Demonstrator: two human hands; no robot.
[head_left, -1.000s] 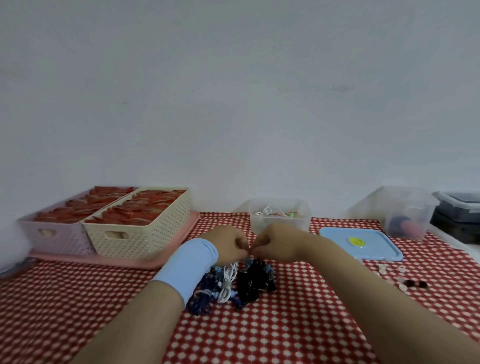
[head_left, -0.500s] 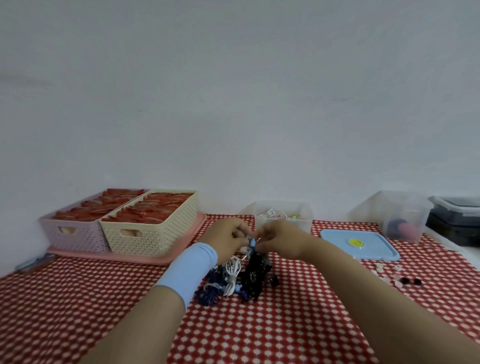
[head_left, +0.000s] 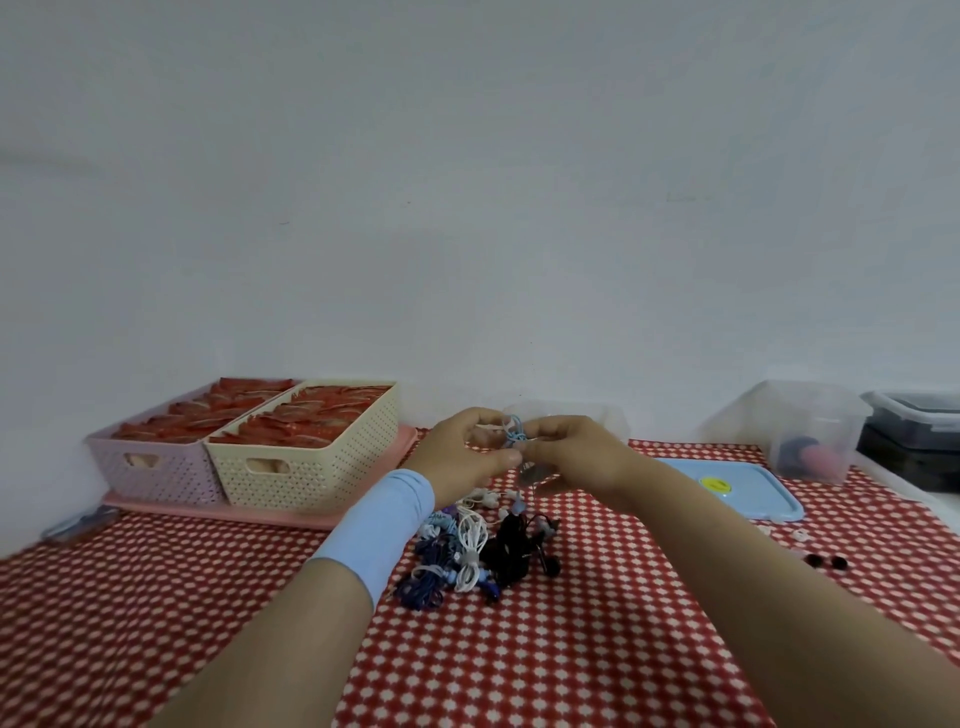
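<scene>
Above the pile (head_left: 467, 556) on the desk (head_left: 571, 649), my left grip (head_left: 460, 457) and right grip (head_left: 569, 452) both pinched the blue cord (head_left: 513, 432) held between them. Its length hung straight down, equally near both.

One view only — a wide-angle camera worn on the person's head, facing forward and slightly down across the table (head_left: 519, 665) toward the wall (head_left: 467, 208), which fills the upper half. The left hand (head_left: 460, 457) and right hand (head_left: 576, 452) sit close — near mid-frame.
</scene>
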